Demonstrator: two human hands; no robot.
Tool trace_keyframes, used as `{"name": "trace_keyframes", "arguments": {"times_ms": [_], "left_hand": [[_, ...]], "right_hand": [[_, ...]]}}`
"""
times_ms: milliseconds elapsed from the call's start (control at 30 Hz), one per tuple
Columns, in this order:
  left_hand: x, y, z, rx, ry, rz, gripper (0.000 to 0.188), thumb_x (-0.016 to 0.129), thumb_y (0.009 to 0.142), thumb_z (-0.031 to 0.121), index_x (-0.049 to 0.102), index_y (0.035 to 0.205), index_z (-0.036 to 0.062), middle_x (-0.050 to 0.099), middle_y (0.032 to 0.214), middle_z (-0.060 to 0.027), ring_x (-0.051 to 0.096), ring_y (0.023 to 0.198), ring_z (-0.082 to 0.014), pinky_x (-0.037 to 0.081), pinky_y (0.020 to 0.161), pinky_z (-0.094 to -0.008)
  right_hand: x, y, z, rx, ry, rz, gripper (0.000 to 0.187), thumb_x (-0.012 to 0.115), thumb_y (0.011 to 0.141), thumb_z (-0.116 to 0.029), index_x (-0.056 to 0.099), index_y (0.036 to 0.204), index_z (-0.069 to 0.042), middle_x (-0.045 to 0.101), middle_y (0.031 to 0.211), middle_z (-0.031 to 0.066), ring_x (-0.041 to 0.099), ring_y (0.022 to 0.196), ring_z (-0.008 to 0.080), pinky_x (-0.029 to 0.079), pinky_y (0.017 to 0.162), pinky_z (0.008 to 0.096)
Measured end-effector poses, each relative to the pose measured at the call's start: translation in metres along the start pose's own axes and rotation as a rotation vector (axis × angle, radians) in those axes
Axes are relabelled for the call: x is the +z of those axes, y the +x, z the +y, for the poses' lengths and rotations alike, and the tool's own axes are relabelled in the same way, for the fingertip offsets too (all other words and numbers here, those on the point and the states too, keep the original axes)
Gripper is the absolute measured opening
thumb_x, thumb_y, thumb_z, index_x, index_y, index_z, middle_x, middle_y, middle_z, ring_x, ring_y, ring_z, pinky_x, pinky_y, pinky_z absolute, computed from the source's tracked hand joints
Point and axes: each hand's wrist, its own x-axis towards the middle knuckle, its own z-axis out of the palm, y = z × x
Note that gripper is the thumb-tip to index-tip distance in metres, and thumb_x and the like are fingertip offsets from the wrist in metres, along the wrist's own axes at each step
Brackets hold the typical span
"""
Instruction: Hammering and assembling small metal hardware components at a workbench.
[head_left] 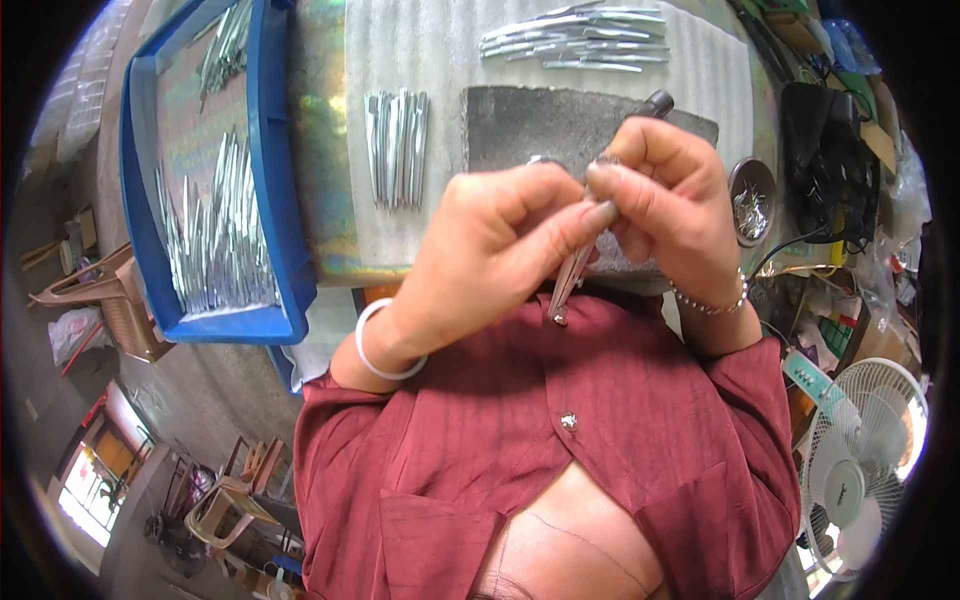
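My left hand [510,225] and my right hand [675,190] meet over the table's near edge, fingertips pinched close together. Between them is a slim silvery metal piece [568,280], shaped like tweezers, whose two prongs slant down toward my shirt. Its upper end is hidden by my fingers, and so is anything small that my right fingertips pinch. Beneath and beyond my hands lies a dark grey slab [540,120]. A black rounded handle end [657,103] sticks out past my right knuckles. Left of the slab stands a neat row of similar slim metal pieces [396,150].
Another pile of metal pieces [575,38] lies at the back on white foam sheeting [420,40]. At left, a blue tray [275,170] holds several more. A round dish [750,200] of tiny metal parts sits at right, near a black bag-like object [825,150] and a fan [850,480].
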Motion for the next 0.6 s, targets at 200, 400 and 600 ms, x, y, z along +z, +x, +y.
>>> {"name": "trace_keyframes", "arguments": {"times_ms": [200, 400, 600], "left_hand": [[-0.007, 0.001, 0.017, -0.264, -0.241, -0.052, 0.015, 0.062, 0.089, 0.014, 0.062, 0.092, -0.0007, 0.061, 0.069, -0.0005, 0.058, 0.055, -0.0043, 0.046, 0.047, -0.0163], [-0.009, 0.005, 0.016, -0.328, -0.377, -0.096, 0.017, 0.062, 0.089, 0.017, 0.059, 0.090, 0.0003, 0.061, 0.064, -0.0037, 0.060, 0.048, -0.0087, 0.047, 0.041, -0.0175], [-0.011, 0.006, 0.011, -0.351, -0.432, -0.146, 0.018, 0.062, 0.089, 0.019, 0.056, 0.089, 0.0016, 0.061, 0.064, -0.0043, 0.061, 0.049, -0.0103, 0.049, 0.042, -0.0180]], "right_hand": [[-0.002, 0.009, 0.010, 0.119, 0.196, -0.025, 0.017, 0.064, 0.086, -0.018, 0.060, 0.077, -0.005, 0.054, 0.058, -0.0007, 0.043, 0.041, 0.0022, 0.032, 0.037, 0.0162], [-0.001, 0.011, 0.020, 0.174, 0.299, -0.034, 0.016, 0.064, 0.086, -0.020, 0.060, 0.077, -0.007, 0.053, 0.059, -0.0030, 0.041, 0.041, 0.0006, 0.030, 0.036, 0.0153], [0.003, 0.007, 0.023, 0.166, 0.330, -0.012, 0.015, 0.064, 0.086, -0.020, 0.059, 0.078, -0.008, 0.053, 0.061, -0.0034, 0.041, 0.041, 0.0004, 0.030, 0.036, 0.0153]]}}
